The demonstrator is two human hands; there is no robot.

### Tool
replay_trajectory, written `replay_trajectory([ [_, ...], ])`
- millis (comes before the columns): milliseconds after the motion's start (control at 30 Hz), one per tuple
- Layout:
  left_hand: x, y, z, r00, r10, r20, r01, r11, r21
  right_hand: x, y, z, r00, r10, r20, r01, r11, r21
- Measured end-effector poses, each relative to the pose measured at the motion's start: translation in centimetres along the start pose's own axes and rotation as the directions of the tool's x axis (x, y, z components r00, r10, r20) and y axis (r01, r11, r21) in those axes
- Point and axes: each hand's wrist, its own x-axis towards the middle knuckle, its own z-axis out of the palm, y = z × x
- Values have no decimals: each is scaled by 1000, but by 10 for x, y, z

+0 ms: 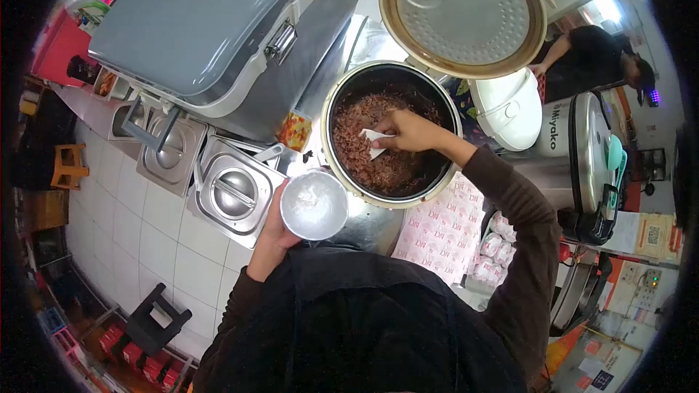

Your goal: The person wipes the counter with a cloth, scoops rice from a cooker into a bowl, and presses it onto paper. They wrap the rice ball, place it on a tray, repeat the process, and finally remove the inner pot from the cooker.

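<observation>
My left hand (272, 234) grips a round metal bowl (314, 205) by its side, with pale whitish marks showing on it. The bowl is just outside the front left rim of an open rice cooker (336, 164). Inside the cooker's dark pot lies reddish-brown rice (357, 120). My right hand (411, 131) reaches into the pot, its fingers closed on a white rice paddle (376, 143) that touches the rice. Part of the paddle is hidden by the fingers. The cooker's round lid (466, 11) stands raised behind the pot.
Printed wrapping paper (440, 229) and wrapped parcels (495, 251) lie at the cooker's front right. A Miyako cooker (564, 145) and white container (510, 110) stand right. Lidded steel pans (237, 193) and a large grey cool box (196, 22) are left. Another person (590, 62) is at far right.
</observation>
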Motion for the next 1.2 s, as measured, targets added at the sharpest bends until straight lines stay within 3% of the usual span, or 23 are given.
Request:
replay_trajectory([
  [67,-1,-1,-1,1000,-2,-10,2,999,-39,-7,-6,-3,999,-2,35,0,997,82],
  [167,-6,-3,27,967,55,-249,-22,991,133,-18,-8,-12,999,16,37,-23,984,179],
  [267,-30,5,40,976,156,-150,-149,987,57,-33,-16,-26,999,46,-9,-44,988,149],
  [367,-24,15,68,954,295,-48,-280,938,204,-54,-25,-41,994,39,-103,-14,973,231],
  [400,-14,18,82,940,341,-5,-313,869,383,-62,-36,-46,983,113,-144,-67,955,290],
  [533,41,19,112,938,343,37,-322,830,455,-82,-56,-73,967,77,-242,-36,985,170],
  [567,53,16,121,946,322,28,-298,835,464,-86,-65,-74,944,18,-329,-41,997,-63],
  [633,74,6,132,959,280,47,-271,850,451,-91,-99,-69,883,-137,-450,-121,859,-498],
  [700,85,-6,144,976,216,30,-209,890,405,-95,-137,-41,885,49,-464,-335,758,-559],
  [767,94,-12,140,983,178,36,-178,904,390,-94,-140,-7,885,-94,-456,-292,650,-702],
  [867,97,-13,130,994,85,72,-104,942,320,-104,-162,7,865,-118,-488,-384,472,-794],
  [967,76,0,131,994,90,54,-102,951,292,-126,-168,-19,820,-203,-535,-379,508,-774],
  [1000,68,3,131,991,137,-2,-129,940,316,-132,-172,-32,826,-129,-549,-414,521,-746],
  [1067,47,15,121,985,165,38,-169,939,301,-126,-156,-49,829,-54,-556,-460,501,-734],
  [1133,26,16,120,974,218,52,-224,941,255,-97,-132,-55,922,172,-347,-386,495,-778],
  [1200,9,23,94,963,262,61,-269,935,231,-59,-67,-36,936,188,-299,-353,481,-802],
])
